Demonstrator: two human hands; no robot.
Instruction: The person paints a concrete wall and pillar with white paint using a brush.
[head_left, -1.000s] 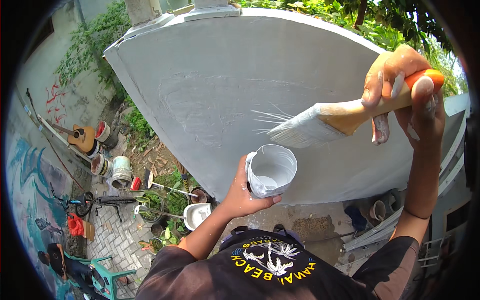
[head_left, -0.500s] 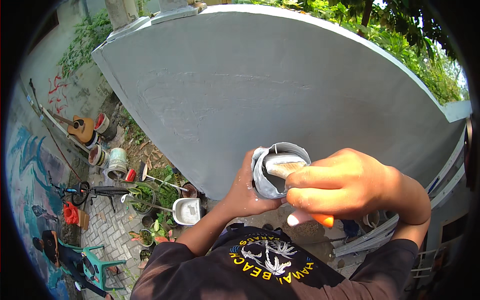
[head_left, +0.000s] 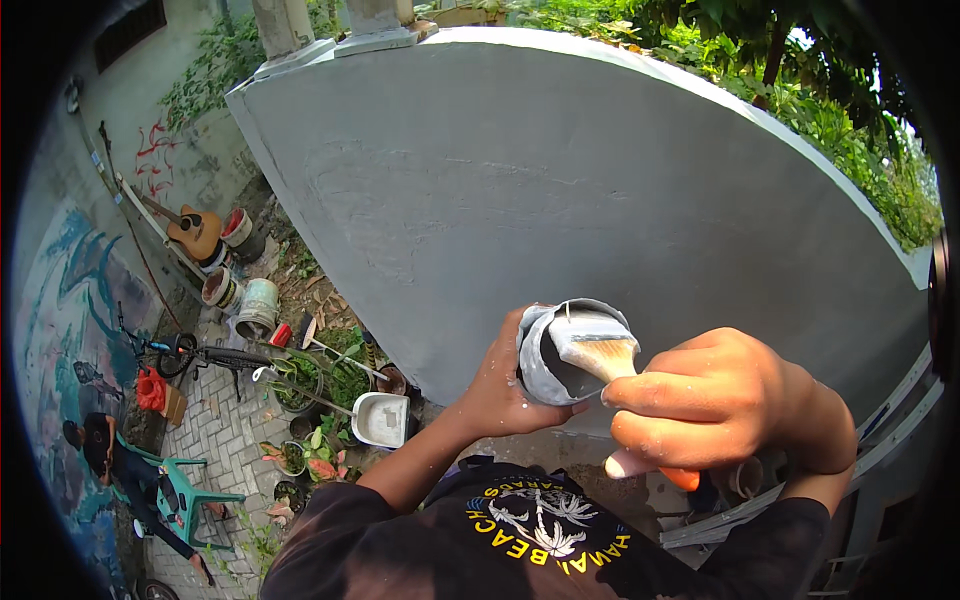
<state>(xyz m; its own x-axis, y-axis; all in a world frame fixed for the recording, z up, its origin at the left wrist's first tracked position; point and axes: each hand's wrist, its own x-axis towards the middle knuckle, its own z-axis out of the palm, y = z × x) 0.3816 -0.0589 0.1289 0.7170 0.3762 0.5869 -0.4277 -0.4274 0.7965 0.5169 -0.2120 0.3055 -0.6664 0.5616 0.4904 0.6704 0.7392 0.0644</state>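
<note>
1. Here's the left hand (head_left: 500,390), fingers curled round the outside of a paint-smeared cup (head_left: 544,372), thumb along its near side; the grip is closed on it.
2. Over on the other side, the right hand (head_left: 710,400) has its fingers bent tight round the handle of a paintbrush (head_left: 608,358), and the orange handle end pokes out beneath the fist.
3. The brush head sits in the cup's mouth, bristles coated in pale paint, crossing the rim on the right; how deep it reaches, I can't tell.
4. The cup is up in front of the dark shirt (head_left: 540,520), with the grey wall (head_left: 560,200) filling the view beyond.
5. Down to the left, a white dustpan (head_left: 381,420) lies near potted plants, and a bicycle (head_left: 225,356) is on the paving.
6. Farther back, a guitar (head_left: 197,235) leans beside some buckets (head_left: 258,303), while someone sits on a green chair (head_left: 190,485).
</note>
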